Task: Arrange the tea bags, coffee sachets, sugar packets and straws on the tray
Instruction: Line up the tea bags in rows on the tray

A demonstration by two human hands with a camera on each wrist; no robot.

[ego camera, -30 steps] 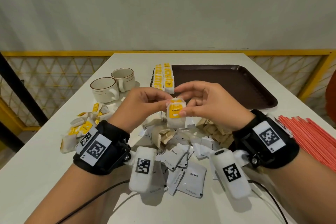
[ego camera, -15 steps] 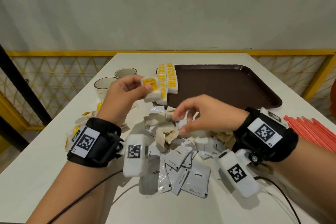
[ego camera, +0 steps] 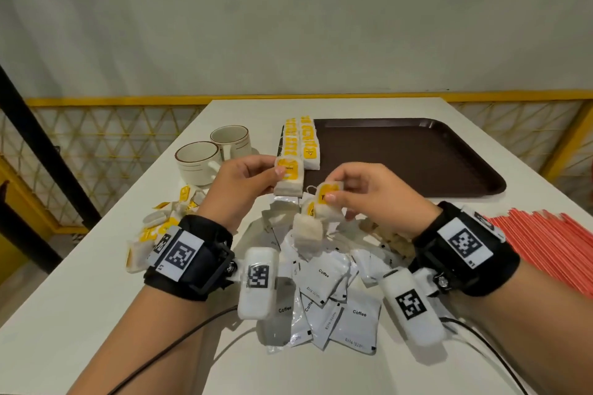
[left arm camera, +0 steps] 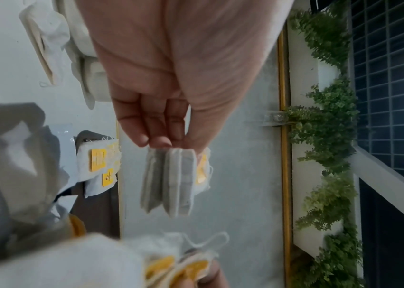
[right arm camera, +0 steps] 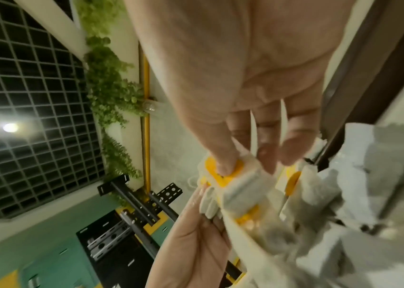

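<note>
head: evenly lit, sharp, edges bowed
wrists: dim, motion blur below lamp [right arm camera: 10, 127], which glares

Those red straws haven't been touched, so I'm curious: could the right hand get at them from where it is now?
Probably not right away: the right hand is pinching a tea bag, so it isn't free. The red straws lie uncovered on the table beside that wrist, so nothing else blocks the way.
</note>
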